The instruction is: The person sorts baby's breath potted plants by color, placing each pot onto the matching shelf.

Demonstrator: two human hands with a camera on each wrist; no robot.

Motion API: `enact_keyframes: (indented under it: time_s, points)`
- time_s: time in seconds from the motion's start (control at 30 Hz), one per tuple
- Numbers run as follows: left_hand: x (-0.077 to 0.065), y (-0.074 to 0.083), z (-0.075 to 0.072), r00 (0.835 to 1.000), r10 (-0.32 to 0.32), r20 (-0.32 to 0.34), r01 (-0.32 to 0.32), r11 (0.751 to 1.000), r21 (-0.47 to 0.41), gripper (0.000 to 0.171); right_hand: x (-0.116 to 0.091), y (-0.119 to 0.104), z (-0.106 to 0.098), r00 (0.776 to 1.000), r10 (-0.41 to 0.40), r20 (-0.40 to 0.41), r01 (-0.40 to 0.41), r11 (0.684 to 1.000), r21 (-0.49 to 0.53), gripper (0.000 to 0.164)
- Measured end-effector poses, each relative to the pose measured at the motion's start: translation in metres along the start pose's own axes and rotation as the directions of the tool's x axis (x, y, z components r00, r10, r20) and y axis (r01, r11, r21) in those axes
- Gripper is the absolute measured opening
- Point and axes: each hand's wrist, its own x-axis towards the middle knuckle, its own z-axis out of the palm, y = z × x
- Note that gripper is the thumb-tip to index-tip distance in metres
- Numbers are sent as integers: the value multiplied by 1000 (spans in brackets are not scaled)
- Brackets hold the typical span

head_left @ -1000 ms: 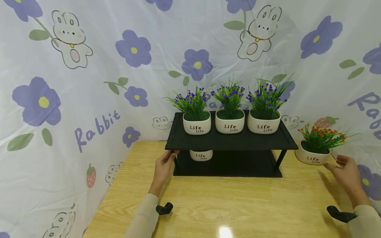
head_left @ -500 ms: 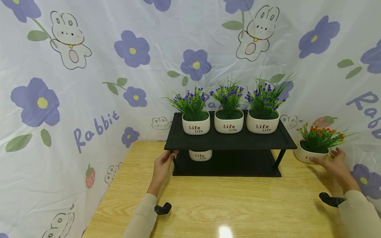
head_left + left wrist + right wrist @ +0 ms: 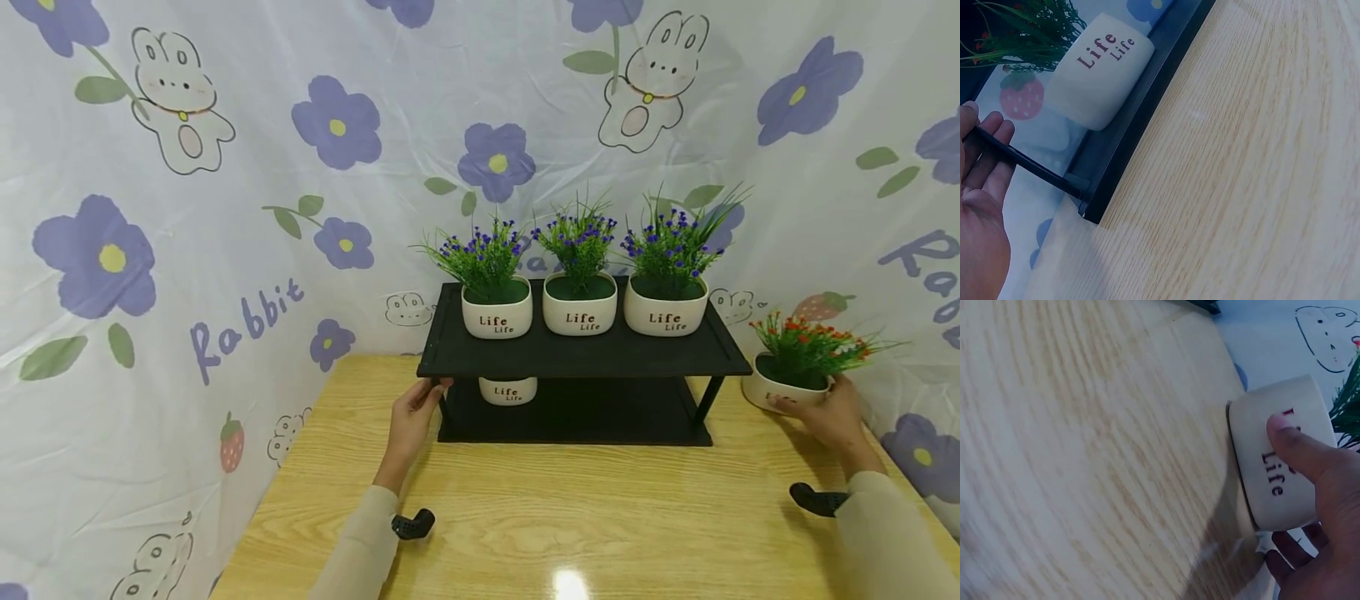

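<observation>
My left hand (image 3: 411, 414) holds the front left post (image 3: 1029, 164) of a black two-tier shelf (image 3: 585, 360), thumb and fingers about it just under the top board. At the table's right side my right hand (image 3: 834, 421) grips a white oval flowerpot (image 3: 780, 392) with orange-red flowers. Its thumb (image 3: 1297, 440) lies across the printed front, and the fingers reach behind. That pot looks to be standing on the table. A similar white pot (image 3: 1100, 72), lettered "Life", stands on the lower board at the left; its red-flowered plant shows only in the left wrist view.
On the top board stand three white pots with purple flowers: left (image 3: 497, 320), middle (image 3: 580, 317) and right (image 3: 665, 317). A printed cloth (image 3: 255, 208) hangs behind the wooden table (image 3: 525, 517).
My right hand has moved left and in to the orange-flowered pot, from beside it to a grip on it. The left hand stays on the shelf post.
</observation>
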Motion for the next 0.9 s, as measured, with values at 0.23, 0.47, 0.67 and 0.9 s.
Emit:
enact_keyframes:
  time_s: [0.23, 0.47, 0.67, 0.9]
  points:
    - [0, 0, 0, 1000, 4, 4, -4, 1000, -5, 40, -4, 0, 3, 998, 68, 3, -68, 996, -60, 122]
    - [-1, 0, 1, 1000, -6, -13, 6, 1000, -27, 39, -9, -1, 11, 999, 47, 20, -50, 979, 196, 121]
    - [-1, 1, 1, 1000, -11, -15, 10, 1000, -28, 39, -7, 0, 15, 998, 67, -9, -65, 986, 156, 122]
    - [1, -1, 1, 1000, 0, -15, -1, 999, -36, 39, -7, 0, 18, 998, 35, -54, -26, 988, 151, 118]
